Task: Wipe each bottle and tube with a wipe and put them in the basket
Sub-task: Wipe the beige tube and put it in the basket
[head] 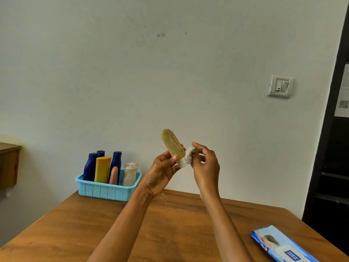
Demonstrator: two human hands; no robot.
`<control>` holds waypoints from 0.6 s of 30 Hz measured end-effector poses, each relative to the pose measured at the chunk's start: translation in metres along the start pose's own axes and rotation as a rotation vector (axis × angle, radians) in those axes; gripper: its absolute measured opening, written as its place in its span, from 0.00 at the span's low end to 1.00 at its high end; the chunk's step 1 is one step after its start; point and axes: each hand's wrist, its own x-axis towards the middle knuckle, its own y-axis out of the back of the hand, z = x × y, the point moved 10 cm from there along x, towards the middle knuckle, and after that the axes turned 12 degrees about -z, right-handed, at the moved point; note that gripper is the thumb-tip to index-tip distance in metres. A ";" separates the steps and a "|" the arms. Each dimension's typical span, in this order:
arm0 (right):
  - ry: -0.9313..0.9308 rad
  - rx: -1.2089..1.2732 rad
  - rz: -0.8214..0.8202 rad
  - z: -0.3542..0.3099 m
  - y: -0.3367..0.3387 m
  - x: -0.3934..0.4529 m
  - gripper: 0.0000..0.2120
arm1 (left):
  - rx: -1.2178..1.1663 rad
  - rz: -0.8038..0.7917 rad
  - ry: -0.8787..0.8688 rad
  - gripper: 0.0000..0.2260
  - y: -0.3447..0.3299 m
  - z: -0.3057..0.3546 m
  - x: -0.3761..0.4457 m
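Amber and translucent, the bottle (172, 144) is being held up in the air above the wooden table (170, 224), tilted with its rounded end pointing up and to the left. The left hand (162, 171) is gripping it near the lower part, thumb and fingers pressed around its body. The right hand (204, 163) is pinching a bunched white wipe (186, 158) against the bottle's lower end, where the cap seems to be, though the wipe is covering it.

Wiping looks to be the step in hand, working on the cap end. At the back left of the table, the blue basket (107, 191) is already holding about 6 containers standing upright: dark blue bottles, a yellow tube, a pink one and a clear one. No other loose bottle is showing on the table, so this is probably the last. A wipes packet (279, 244) is lying at the near right edge.

Next, the left hand will likely need to carry the bottle across to the basket and find a gap among the crowded items, probably at the right end.
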 end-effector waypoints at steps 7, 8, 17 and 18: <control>0.057 0.024 -0.166 -0.014 -0.028 -0.003 0.16 | 0.123 0.054 -0.033 0.15 0.012 0.011 0.002; 0.093 0.001 -0.160 -0.020 -0.029 -0.005 0.16 | 0.130 0.060 -0.037 0.14 0.013 0.013 0.002; 0.259 -0.152 -0.118 -0.035 -0.027 -0.012 0.13 | 0.113 0.030 0.039 0.16 0.015 0.005 -0.002; 0.254 -0.123 -0.110 -0.034 -0.023 -0.012 0.12 | 0.124 0.021 0.050 0.17 0.013 0.003 -0.002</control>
